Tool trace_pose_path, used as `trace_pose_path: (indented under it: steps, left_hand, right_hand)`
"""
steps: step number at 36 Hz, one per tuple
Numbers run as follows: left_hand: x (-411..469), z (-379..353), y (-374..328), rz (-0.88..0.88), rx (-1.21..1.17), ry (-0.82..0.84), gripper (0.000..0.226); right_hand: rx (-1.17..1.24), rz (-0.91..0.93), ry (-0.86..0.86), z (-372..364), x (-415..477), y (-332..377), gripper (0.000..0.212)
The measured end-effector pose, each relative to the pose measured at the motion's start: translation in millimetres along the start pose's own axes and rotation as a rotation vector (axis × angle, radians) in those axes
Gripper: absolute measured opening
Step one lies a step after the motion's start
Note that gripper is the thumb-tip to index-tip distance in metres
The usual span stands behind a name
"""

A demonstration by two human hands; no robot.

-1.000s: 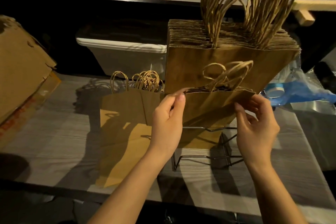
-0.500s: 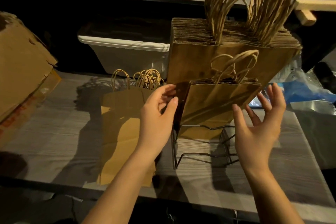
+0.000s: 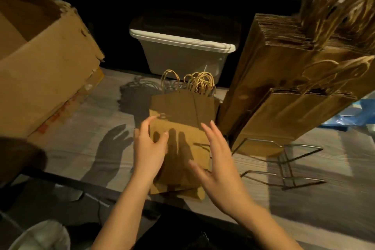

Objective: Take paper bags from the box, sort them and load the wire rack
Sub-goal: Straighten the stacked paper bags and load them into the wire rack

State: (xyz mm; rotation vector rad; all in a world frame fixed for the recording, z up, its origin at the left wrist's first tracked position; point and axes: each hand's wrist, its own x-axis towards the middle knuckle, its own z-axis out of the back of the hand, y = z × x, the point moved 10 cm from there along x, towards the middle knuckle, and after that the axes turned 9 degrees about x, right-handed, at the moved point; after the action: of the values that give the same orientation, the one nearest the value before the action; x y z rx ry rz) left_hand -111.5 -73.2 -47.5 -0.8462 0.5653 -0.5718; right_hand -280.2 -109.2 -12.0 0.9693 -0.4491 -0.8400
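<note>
Step in hand, by the look of it: gathering the next lot from the flat stack of paper bags (image 3: 178,115), lying on the bench (image 3: 334,199) just left of the wire rack (image 3: 284,165), handles pointing far; to do it well, close in from both long edges, square the stack, lift only as many as will slide in cleanly; keep the handles together when turning the lot upright; feed into the near, free part of the rack, in front of the small bags (image 3: 294,119) already standing there (taller bags (image 3: 263,71) behind them, leaning, so easily knocked); mind no handle snags on the wire. Left hand (image 3: 149,150) at the stack's left edge, fingers nearly straight, thumb over the paper, grip loose and holding nothing as far as can be told; right hand (image 3: 217,158) over the right edge, fingers spread wide, palm turned left, empty. Cardboard box (image 3: 40,71) at far left.
</note>
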Motion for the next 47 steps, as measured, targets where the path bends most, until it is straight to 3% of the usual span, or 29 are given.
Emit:
trace_pose_path:
  steps: [4,11,14,18,21,24,27,30,32,38,47]
  left_hand:
    - [4.6,2.8,31.8,0.159,0.017,0.099,0.070]
    - [-1.0,-9.7,53.3,0.242,-0.044,0.236,0.064]
    - [-6.6,-9.6,52.0,0.238,-0.104,0.199,0.059]
    - [-9.9,9.4,53.8,0.236,-0.211,0.000,0.036]
    - [-18.5,23.6,48.7,0.199,-0.288,-0.127,0.014]
    - [-31.4,30.3,33.6,0.179,-0.362,-0.187,0.013]
    - [-42.6,28.7,16.0,0.195,-0.451,-0.175,0.023]
    - [-53.2,24.9,-6.4,0.176,-0.563,-0.139,0.011]
    - [-60.6,22.1,-25.9,0.122,-0.614,-0.112,0.014]
    - [-79.8,7.7,-87.9,-0.171,-0.646,-0.026,0.026]
    - [-100.3,-18.7,-185.0,-0.548,-0.597,0.166,0.018]
  right_hand:
    - [0.073,-0.185,0.055,-32.6,12.2,-31.3,0.085]
    - [0.268,-0.365,-0.004,-48.7,12.2,-52.9,0.090]
    - [0.380,-0.410,-0.078,-44.3,10.8,-53.7,0.083]
    - [0.484,-0.441,-0.163,-32.9,5.2,-51.7,0.070]
    - [0.536,-0.392,-0.189,-22.9,1.2,-39.9,0.058]
    - [0.569,-0.303,-0.178,-7.3,-1.4,-19.4,0.047]
    - [0.566,-0.214,-0.174,15.6,-5.9,2.4,0.042]
    - [0.558,-0.123,-0.218,45.5,-13.0,18.0,0.036]
    - [0.547,-0.062,-0.260,66.3,-17.4,25.3,0.034]
    - [0.372,0.098,-0.453,130.8,-34.9,37.5,0.034]
    - [0.111,0.314,-0.767,212.6,-54.8,43.8,0.028]
